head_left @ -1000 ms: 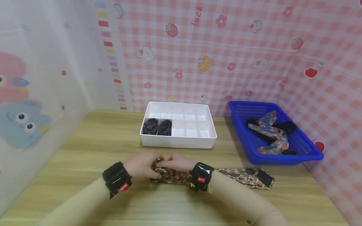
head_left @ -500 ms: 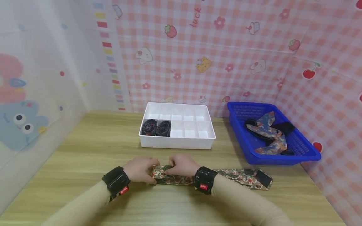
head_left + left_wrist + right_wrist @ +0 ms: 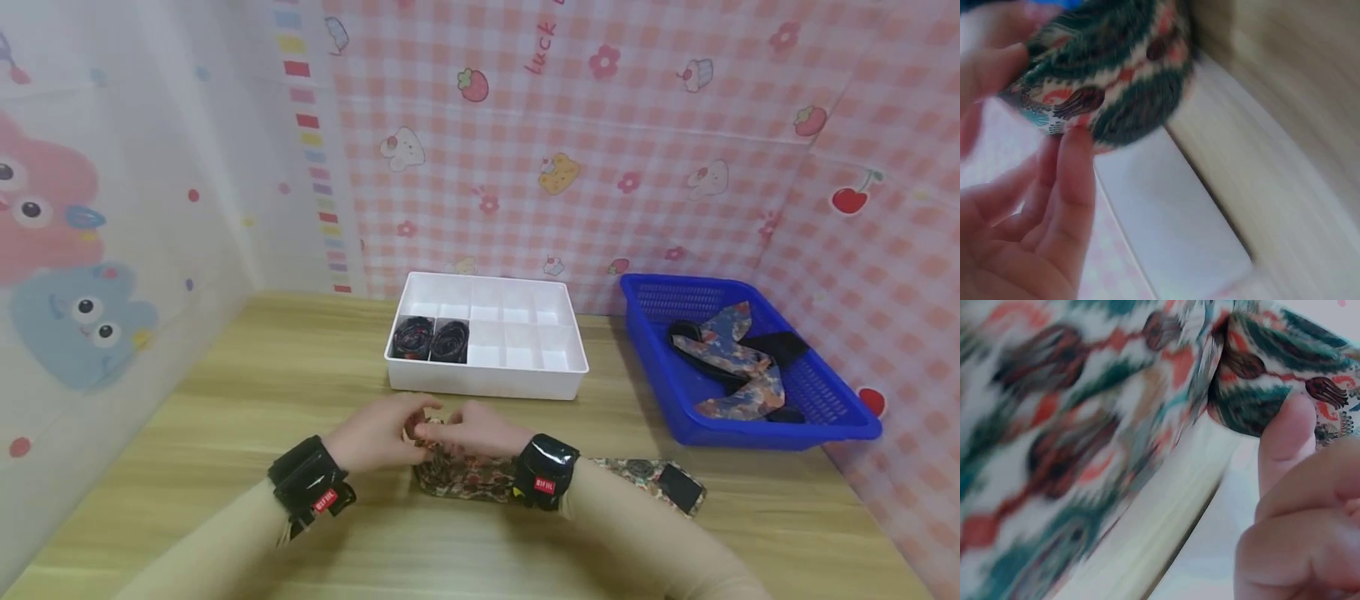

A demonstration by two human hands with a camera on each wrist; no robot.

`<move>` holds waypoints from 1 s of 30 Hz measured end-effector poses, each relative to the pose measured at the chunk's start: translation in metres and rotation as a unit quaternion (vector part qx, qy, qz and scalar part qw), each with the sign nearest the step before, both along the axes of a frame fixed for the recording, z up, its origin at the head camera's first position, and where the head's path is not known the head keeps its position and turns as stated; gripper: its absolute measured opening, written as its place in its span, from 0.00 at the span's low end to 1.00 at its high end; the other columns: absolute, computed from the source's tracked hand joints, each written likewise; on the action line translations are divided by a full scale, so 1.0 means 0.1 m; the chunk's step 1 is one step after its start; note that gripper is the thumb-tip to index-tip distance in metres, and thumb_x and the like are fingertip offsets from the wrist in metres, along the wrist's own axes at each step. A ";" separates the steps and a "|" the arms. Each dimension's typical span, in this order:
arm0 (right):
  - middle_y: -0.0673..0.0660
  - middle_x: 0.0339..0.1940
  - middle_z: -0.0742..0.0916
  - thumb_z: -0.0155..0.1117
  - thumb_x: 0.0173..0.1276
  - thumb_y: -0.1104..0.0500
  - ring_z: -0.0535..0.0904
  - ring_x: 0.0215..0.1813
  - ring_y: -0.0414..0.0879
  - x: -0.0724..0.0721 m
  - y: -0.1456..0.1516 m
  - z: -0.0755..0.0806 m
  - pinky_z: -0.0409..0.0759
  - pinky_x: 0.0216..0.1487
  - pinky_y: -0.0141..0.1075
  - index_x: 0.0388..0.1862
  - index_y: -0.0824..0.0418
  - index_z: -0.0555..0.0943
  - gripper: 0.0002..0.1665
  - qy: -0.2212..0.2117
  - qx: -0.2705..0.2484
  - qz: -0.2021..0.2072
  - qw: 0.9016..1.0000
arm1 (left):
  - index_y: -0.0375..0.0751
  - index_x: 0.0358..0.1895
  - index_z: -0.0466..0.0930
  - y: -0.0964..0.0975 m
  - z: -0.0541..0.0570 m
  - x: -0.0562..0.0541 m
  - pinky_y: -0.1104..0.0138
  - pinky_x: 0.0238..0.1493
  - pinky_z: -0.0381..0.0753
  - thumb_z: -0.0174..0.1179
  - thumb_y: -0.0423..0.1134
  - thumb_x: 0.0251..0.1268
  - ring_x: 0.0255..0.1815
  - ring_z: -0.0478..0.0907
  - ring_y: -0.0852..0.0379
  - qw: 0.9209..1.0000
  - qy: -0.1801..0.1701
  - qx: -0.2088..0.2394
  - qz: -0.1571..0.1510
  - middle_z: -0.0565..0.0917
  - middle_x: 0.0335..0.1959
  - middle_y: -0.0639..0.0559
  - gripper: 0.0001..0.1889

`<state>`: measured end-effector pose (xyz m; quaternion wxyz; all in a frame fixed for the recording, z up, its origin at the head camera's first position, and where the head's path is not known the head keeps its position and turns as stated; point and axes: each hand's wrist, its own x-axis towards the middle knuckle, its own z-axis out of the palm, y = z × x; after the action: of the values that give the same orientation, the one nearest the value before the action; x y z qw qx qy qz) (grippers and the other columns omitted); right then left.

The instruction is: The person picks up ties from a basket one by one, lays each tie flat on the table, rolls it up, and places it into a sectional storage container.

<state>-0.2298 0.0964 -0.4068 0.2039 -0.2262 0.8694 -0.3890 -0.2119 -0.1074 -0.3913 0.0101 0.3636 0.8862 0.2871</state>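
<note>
A floral necktie lies lengthwise on the table, its left end bunched between the two hands. My left hand pinches that end from the left, thumb and fingers curled about it. From the right, my right hand pinches the same folded end, close to the left fingertips. The wrist views show green paisley cloth, the necktie, curving between the fingertips. In the right wrist view, a length of the necktie rises close to the camera. The right forearm hides part of the strip in the head view.
Behind the hands stands a white compartment box, with dark rolled neckties in two front-left cells. At right, a blue basket holds a loose floral necktie and dark items. Patterned cloth walls border the table.
The hands drew apart along the necktie's left end, then came back together with it lifted between them. The necktie's right end has slid left. The head view has shifted slightly.
</note>
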 end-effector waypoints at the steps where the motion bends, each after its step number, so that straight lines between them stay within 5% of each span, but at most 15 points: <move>1: 0.53 0.14 0.81 0.57 0.59 0.26 0.69 0.13 0.42 0.00 0.04 0.01 0.66 0.15 0.31 0.18 0.59 0.80 0.37 -0.003 0.001 -0.001 1.000 | 0.34 0.61 0.73 0.04 0.01 0.01 0.69 0.33 0.76 0.69 0.37 0.48 0.30 0.76 0.60 1.000 0.008 0.003 -0.008 0.78 0.33 0.59 0.32; 6: 0.49 0.10 0.76 0.61 0.61 0.34 0.63 0.10 0.38 0.00 0.26 -0.04 0.62 0.12 0.30 0.12 0.54 0.74 0.30 -0.012 0.009 -0.009 1.000 | 0.32 0.65 0.67 0.21 -0.03 0.05 0.68 0.36 0.76 0.72 0.43 0.47 0.34 0.75 0.60 0.999 0.012 0.002 -0.032 0.77 0.39 0.55 0.40; 14: 0.48 0.09 0.76 0.63 0.60 0.36 0.65 0.09 0.38 0.02 0.59 -0.19 0.67 0.11 0.30 0.14 0.57 0.81 0.28 -0.008 0.039 -0.029 0.999 | 0.32 0.65 0.67 0.31 -0.32 -0.05 0.53 0.55 0.74 0.76 0.49 0.39 0.53 0.76 0.48 0.996 0.014 -0.071 -0.045 0.78 0.55 0.44 0.46; 20: 0.42 0.07 0.69 0.67 0.60 0.41 0.61 0.11 0.36 0.03 0.62 -0.26 0.61 0.15 0.28 0.08 0.52 0.70 0.28 0.032 0.039 -0.024 0.998 | 0.38 0.66 0.67 0.27 -0.41 -0.08 0.62 0.41 0.77 0.76 0.47 0.41 0.34 0.77 0.60 0.996 -0.026 -0.074 -0.043 0.81 0.38 0.55 0.45; 22: 0.42 0.08 0.67 0.68 0.60 0.46 0.61 0.13 0.36 0.03 0.58 -0.27 0.61 0.17 0.28 0.10 0.51 0.65 0.27 0.054 0.022 -0.013 0.998 | 0.39 0.67 0.66 0.25 -0.41 -0.07 0.61 0.41 0.77 0.76 0.46 0.42 0.34 0.77 0.61 0.996 -0.028 -0.070 -0.044 0.82 0.40 0.53 0.45; 27: 0.43 0.10 0.70 0.67 0.60 0.54 0.64 0.11 0.36 0.04 0.49 -0.30 0.65 0.16 0.28 0.14 0.52 0.70 0.19 0.039 -0.017 -0.008 0.999 | 0.49 0.74 0.60 0.24 -0.40 -0.03 0.54 0.57 0.73 0.76 0.43 0.43 0.57 0.75 0.52 0.994 -0.022 -0.065 -0.083 0.75 0.63 0.47 0.50; 30: 0.44 0.10 0.71 0.66 0.60 0.54 0.65 0.08 0.37 0.05 0.48 -0.33 0.65 0.12 0.29 0.18 0.55 0.75 0.14 0.002 -0.037 -0.020 0.999 | 0.53 0.75 0.58 0.23 -0.40 -0.01 0.53 0.59 0.71 0.75 0.41 0.44 0.60 0.73 0.51 0.992 -0.014 -0.070 -0.105 0.74 0.63 0.48 0.50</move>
<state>-0.2250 0.1446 -0.4403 0.1853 -0.2168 0.8594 -0.4244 -0.2125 -0.0842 -0.4309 0.0781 0.4493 0.8607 0.2264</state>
